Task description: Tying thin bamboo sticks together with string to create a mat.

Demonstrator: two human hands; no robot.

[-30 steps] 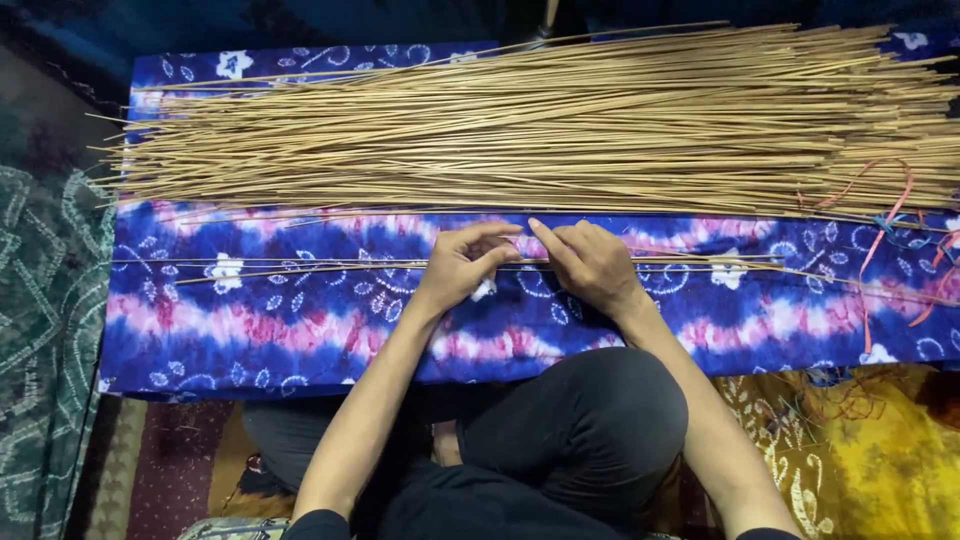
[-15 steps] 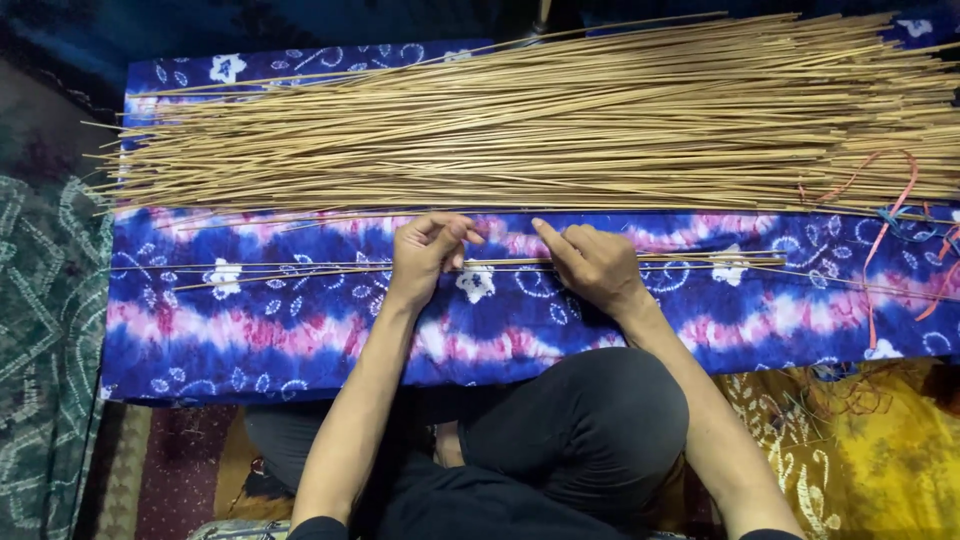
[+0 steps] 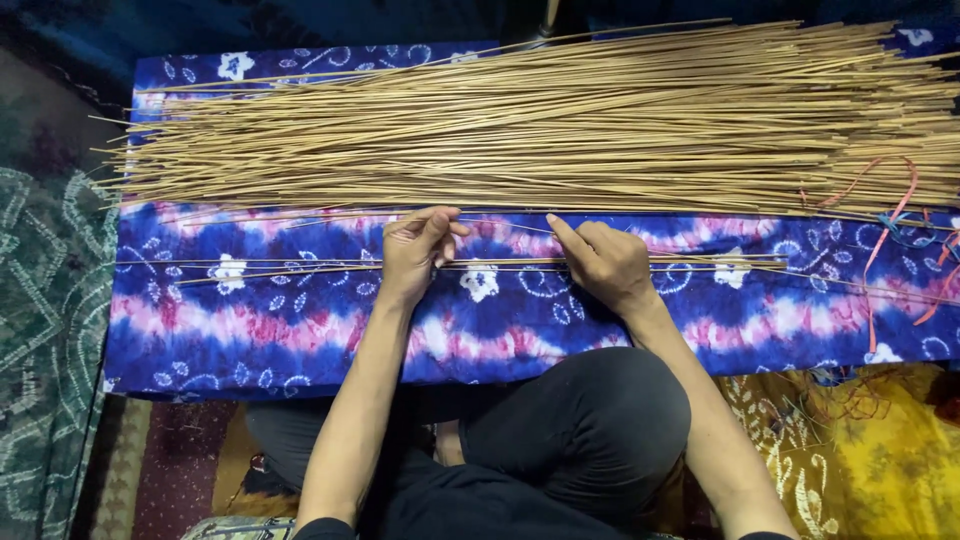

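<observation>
A big pile of long thin tan sticks (image 3: 560,120) lies across the far half of a blue, purple and pink tie-dye cloth (image 3: 300,320). A few separate sticks (image 3: 250,268) lie in a row nearer me. My left hand (image 3: 415,250) rests on these near sticks, its fingers pinching one thin stick that runs to the right. My right hand (image 3: 600,262) lies palm down on the same sticks, forefinger pointing up-left along that thin stick. The two hands are a short gap apart. My knees in dark trousers (image 3: 560,430) are below.
Thin pink and blue strings (image 3: 890,215) curl over the sticks' right ends. A green patterned rug (image 3: 45,330) lies at the left. Yellow patterned fabric (image 3: 850,450) is at the lower right, with a loose tangle of thread on it.
My left hand has slid left along the near sticks and lifted toward the pile, so the gap between the hands has widened. My right hand has barely moved.
</observation>
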